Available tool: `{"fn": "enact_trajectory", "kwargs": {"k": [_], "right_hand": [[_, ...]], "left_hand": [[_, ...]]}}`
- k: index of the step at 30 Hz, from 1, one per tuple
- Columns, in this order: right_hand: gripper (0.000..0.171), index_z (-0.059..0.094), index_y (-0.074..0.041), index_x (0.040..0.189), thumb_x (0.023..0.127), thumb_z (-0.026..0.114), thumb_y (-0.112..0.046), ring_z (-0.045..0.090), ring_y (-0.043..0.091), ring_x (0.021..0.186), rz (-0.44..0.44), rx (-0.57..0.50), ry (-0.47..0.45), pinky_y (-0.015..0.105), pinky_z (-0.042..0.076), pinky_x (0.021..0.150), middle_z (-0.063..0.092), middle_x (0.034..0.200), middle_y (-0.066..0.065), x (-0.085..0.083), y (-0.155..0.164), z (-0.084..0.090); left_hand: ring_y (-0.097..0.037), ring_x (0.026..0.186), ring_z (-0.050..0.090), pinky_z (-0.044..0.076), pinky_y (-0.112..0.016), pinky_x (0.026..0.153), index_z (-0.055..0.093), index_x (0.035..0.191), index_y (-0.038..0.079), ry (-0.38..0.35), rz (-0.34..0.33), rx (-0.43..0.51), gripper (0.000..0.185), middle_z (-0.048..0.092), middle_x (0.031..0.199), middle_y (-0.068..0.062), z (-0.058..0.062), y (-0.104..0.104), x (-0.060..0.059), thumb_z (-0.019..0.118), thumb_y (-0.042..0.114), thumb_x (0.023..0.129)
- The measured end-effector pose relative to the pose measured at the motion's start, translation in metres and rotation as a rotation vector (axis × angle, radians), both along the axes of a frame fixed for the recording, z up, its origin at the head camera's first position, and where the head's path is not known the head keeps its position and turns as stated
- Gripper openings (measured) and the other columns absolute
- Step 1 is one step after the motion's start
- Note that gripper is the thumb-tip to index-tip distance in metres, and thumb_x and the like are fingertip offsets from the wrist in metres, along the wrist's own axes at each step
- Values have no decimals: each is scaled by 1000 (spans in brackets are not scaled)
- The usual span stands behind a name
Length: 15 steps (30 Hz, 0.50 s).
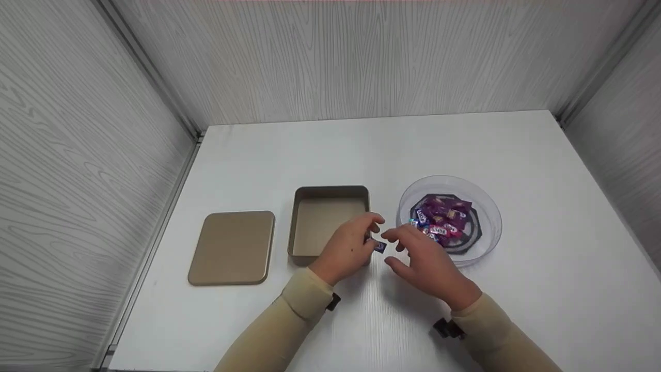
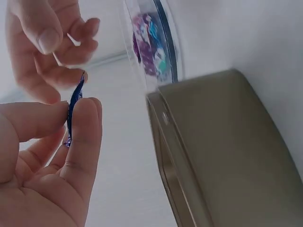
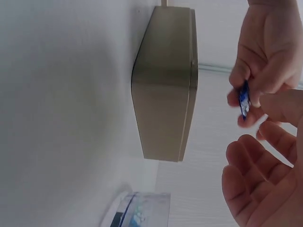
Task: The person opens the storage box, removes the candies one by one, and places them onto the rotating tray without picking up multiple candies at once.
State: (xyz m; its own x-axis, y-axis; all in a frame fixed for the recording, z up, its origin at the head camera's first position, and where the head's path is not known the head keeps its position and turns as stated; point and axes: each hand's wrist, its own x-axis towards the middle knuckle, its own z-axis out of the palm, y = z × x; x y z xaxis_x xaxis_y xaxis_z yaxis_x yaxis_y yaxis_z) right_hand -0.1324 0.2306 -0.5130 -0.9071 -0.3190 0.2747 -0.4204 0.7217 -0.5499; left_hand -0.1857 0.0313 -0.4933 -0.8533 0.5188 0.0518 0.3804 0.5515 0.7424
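Note:
My left hand pinches a small blue wrapped candy between thumb and index finger, beside the right wall of an open gold tin box. Seen from the left wrist, the candy is edge-on between the fingertips. Just to its right, my right hand hovers with its fingers loosely bent and apart, holding nothing. Behind that hand a clear round dish holds several purple, pink and blue wrapped candies. No candy shows in the visible part of the box.
A flat gold lid lies on the white table left of the box. Grey wood-grain panels stand at the back and both sides. Dark wrist devices sit on the sleeves.

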Motion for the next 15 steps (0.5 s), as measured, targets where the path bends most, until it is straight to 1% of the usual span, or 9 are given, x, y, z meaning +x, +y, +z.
{"fn": "enact_trajectory", "kwargs": {"k": [3,6,10,15], "right_hand": [[35,65,-19,117,85,80,-17,61,14,88,10,14,20,31,52,73,61,103,-4,2,-5,-2],[32,65,-21,111,84,81,-16,59,10,87,-8,36,31,29,52,73,59,99,-7,2,-7,-5],[30,65,-20,107,83,82,-13,57,7,84,-38,67,62,28,52,72,59,96,-8,2,-8,-8],[23,65,-17,104,86,77,-11,57,8,82,-50,92,105,29,51,70,59,94,-6,2,-6,-12]], "left_hand": [[-12,95,60,51,-30,85,61,128,15,10,-26,18,35,65,111,1,-2,6,2,61,4,95],[-12,97,59,50,-28,85,62,126,13,8,-42,32,34,65,111,2,-4,12,4,61,3,94],[-14,100,60,50,-27,86,63,125,12,18,-57,43,34,65,112,1,-5,17,6,61,1,93],[-10,98,58,50,-23,84,63,125,13,17,-75,43,32,63,113,2,-7,21,7,63,3,94]]}}
